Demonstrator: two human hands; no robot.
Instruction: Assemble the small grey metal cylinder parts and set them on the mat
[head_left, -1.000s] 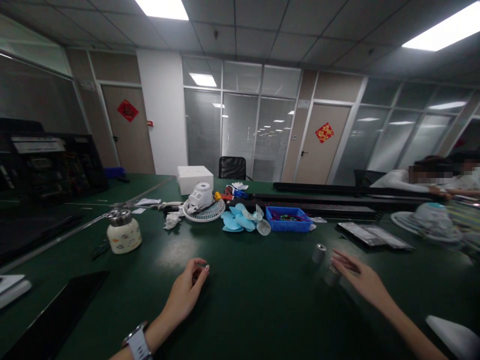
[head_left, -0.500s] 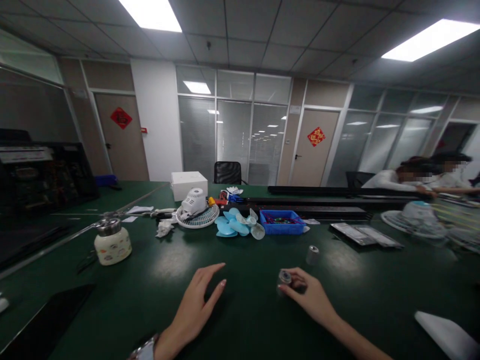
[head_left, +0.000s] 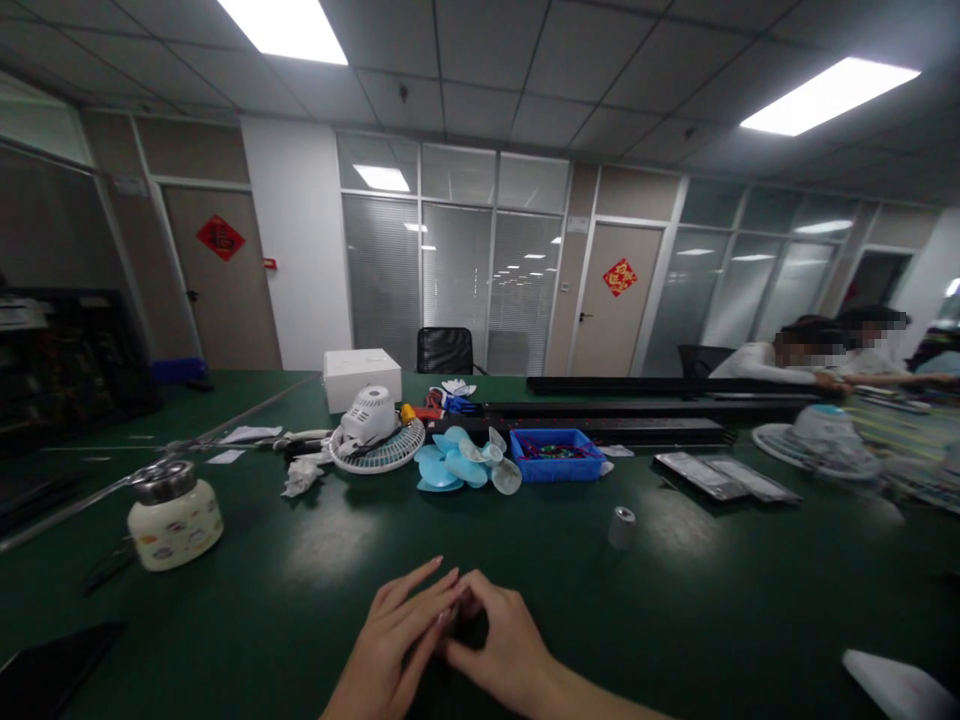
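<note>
My two hands meet low in the middle of the green table (head_left: 315, 560). My right hand (head_left: 504, 652) is curled closed, and only a dark bit shows between its fingers and thumb. My left hand (head_left: 396, 640) lies beside it with fingers stretched out, their tips touching the right hand's fingers. One small metal cylinder (head_left: 621, 527) stands upright on the table, beyond and to the right of my hands.
Farther back lie a cream jar with a metal lid (head_left: 174, 520), a white fan head on its grille (head_left: 371, 432), blue fan blades (head_left: 457, 465), a blue tray (head_left: 556, 456), a white box (head_left: 360, 374) and long black rails (head_left: 622, 410). Other people (head_left: 814, 352) sit at the far right.
My right hand closed on one of the two metal cylinders and carried it left and toward me. My left hand opened and moved right to meet it. The view swung right.
</note>
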